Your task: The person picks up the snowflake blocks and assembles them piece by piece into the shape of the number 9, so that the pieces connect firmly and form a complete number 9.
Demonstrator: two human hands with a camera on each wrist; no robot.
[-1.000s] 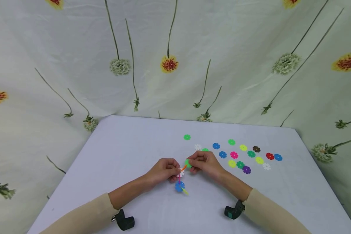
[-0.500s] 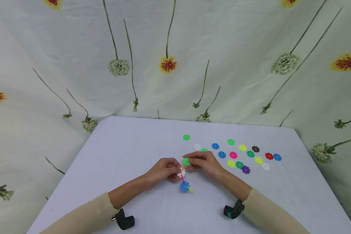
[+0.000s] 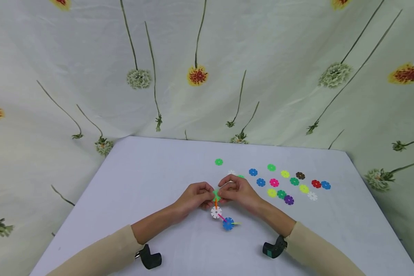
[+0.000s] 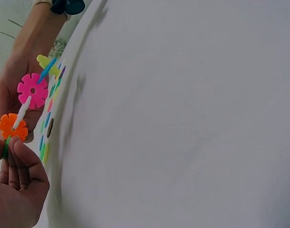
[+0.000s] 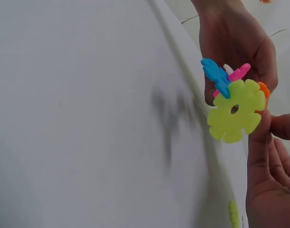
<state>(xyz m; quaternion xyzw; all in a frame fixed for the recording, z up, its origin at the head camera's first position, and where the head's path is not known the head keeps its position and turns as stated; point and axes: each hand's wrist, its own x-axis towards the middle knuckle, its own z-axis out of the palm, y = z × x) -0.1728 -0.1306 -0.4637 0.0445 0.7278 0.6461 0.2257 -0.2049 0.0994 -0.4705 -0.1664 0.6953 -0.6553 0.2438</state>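
Observation:
A chain of interlocking flower-shaped plastic discs hangs between my hands. From its top come a green disc [image 3: 216,196], an orange disc [image 4: 13,127], a white disc [image 3: 216,212], a pink disc [image 4: 33,90], a blue disc [image 3: 228,224] and a yellow disc [image 5: 236,110]. My left hand [image 3: 195,197] pinches the green disc between thumb and finger. My right hand [image 3: 237,190] has its fingers bent, with the thumb tip right at the green disc's right edge; I cannot tell whether it pinches the disc. In the right wrist view, the chain's lower discs overlap the left hand.
Several loose discs lie on the white table [image 3: 151,165] beyond and right of my hands, among them a purple disc [image 3: 288,199], a brown disc [image 3: 300,175] and a red disc [image 3: 316,184]. A floral cloth [image 3: 179,103] hangs behind the table.
The chain's lower end has swung right. My left hand has gone from the white disc to the green one. My right fingers, earlier gripping the green disc, have shifted at its right edge.

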